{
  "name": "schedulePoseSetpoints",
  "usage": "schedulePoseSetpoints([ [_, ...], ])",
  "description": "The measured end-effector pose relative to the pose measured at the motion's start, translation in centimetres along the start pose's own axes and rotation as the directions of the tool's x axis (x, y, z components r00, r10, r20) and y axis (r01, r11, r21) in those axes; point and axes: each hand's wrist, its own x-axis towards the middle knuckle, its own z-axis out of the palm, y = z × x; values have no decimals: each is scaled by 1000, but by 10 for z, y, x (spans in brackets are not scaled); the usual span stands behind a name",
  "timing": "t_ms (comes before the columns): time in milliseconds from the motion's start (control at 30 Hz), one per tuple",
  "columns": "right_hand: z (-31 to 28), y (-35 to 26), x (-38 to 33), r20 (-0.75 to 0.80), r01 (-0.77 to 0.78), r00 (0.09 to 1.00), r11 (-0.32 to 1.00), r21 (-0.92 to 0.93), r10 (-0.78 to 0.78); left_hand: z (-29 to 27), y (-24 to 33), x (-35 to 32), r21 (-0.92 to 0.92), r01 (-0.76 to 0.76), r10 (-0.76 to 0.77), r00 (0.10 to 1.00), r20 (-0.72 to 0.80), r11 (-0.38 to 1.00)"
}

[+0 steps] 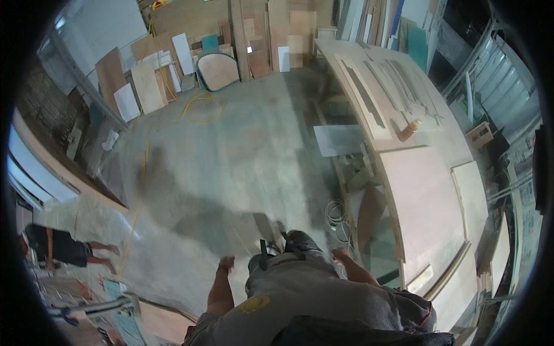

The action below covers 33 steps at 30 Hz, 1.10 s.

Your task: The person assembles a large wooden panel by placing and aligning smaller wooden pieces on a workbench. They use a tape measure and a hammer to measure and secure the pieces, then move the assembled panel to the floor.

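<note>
Left hand (227, 263): hangs above the grey concrete floor (254, 155); grip unclear.
Right hand (340, 254): well apart, near the long pale wooden workbench (441, 137); grip unclear.

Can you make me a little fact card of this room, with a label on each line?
Left hand: above the floor, looks empty
Right hand: near the long table, looks empty
On table: orange bottle, thin strips, pinkish sheet
On floor: yellow hose, partly coiled
Back wall: leaning boards
Other person: dark clothes, at far left
</note>
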Motion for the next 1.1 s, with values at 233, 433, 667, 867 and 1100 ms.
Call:
schedulePoseSetpoints([
  [233,-15,-49,109,28,-87,996,988,128,85,-285,214,268,-410,-159,48,962,-269,898],
  [433,-66,-328,250,89,161,986,961,-223,-144,-356,279,362,-689,145,-124,989,81,710],
  [667,-241,-750,402,-98,534,518,411,-739,-850,-350,348,443,-558,500,-278,855,437,662],
  [867,-326,-993,448,-111,621,704,532,575,-702,-429,409,546,-578,612,-369,789,491,540],
  [1100,-343,-1028,493,-30,355,935,932,69,-354,-663,603,812,-27,92,-87,986,144,995],
])
